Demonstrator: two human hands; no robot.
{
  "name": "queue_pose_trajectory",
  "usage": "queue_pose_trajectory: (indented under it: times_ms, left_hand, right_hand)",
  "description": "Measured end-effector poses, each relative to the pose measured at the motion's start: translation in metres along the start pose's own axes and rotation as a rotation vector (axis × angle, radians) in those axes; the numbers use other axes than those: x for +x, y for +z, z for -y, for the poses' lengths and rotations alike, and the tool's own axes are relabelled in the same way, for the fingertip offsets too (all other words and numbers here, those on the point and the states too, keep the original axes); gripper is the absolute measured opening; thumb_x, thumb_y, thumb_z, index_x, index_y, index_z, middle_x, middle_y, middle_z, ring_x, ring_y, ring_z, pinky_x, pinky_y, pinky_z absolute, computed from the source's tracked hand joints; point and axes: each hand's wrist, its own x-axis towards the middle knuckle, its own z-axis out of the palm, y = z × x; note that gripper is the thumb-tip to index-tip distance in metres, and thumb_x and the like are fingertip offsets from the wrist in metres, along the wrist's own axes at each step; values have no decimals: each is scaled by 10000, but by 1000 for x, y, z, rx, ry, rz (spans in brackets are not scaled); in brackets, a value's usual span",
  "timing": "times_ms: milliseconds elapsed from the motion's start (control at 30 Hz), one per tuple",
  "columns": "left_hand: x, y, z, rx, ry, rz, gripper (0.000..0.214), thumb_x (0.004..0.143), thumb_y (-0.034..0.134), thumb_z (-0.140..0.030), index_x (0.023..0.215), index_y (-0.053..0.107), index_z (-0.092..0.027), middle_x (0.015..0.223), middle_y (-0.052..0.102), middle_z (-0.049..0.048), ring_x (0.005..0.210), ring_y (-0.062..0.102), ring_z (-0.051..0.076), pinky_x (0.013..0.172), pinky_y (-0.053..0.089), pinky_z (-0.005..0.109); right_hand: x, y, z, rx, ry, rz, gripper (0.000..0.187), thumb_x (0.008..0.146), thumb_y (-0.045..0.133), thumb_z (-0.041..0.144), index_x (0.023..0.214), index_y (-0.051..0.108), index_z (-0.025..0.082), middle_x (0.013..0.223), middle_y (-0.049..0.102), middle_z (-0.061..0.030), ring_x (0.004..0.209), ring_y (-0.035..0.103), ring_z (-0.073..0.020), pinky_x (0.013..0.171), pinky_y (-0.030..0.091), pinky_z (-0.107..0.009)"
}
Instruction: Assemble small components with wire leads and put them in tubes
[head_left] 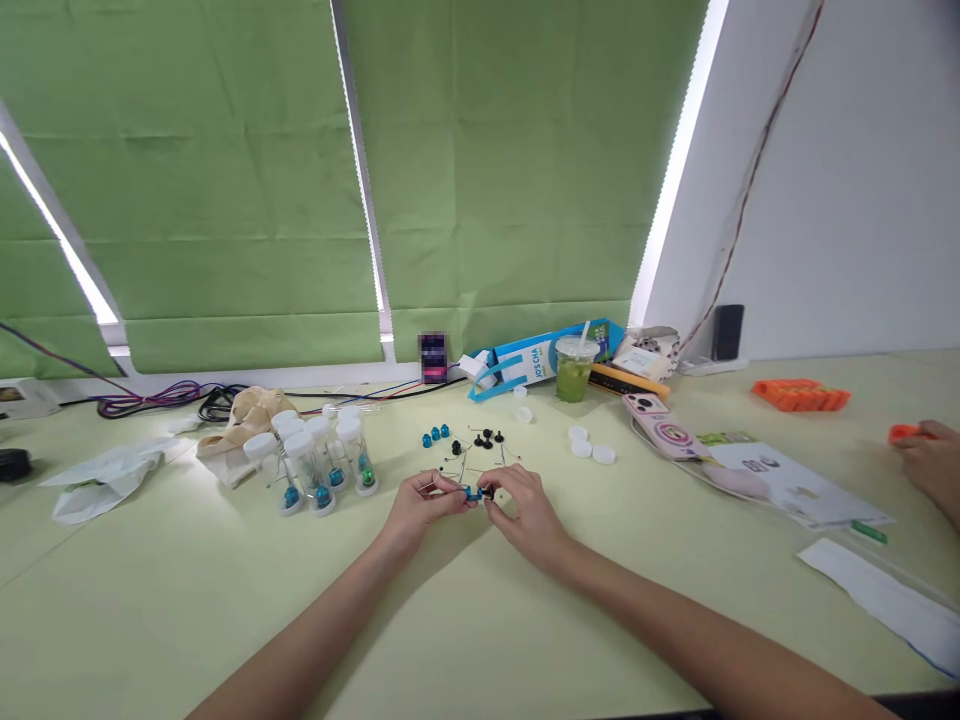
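Observation:
My left hand [421,508] is closed, its fingertips pinching a small shiny blue part [472,494]. Right beside it, my right hand [529,512] pinches a small black part [489,492] against the blue one; whether they are joined I cannot tell. Thin metal wires [463,462] stick up just behind the fingers. Several small blue knob-like pieces [435,436] and several black disc-like pieces [489,439] lie on the table a little beyond my hands. To the left stand several clear tubes with white caps [307,465], holding blue or green pieces.
Loose white caps [591,446] lie right of my hands. Behind them stand a cup of green drink [574,370] and a blue bag [525,362]. A pink phone [664,425] rests on papers [795,482]. Another person's hand [934,462] at far right holds something orange, near an orange tray [801,395].

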Motion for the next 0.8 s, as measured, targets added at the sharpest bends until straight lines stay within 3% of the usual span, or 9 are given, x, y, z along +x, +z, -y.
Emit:
queue_pose_trajectory:
  times_ms: [800]
  left_hand:
    - [1, 0, -6, 33, -22, 10, 206, 595, 733, -286, 589, 583, -145, 715, 694, 48, 750, 662, 219, 793, 486, 376]
  right_hand:
    - [0, 6, -4, 127, 69, 8, 224, 751, 474, 89, 912, 539, 230, 737, 554, 18, 757, 525, -149, 743, 377, -290]
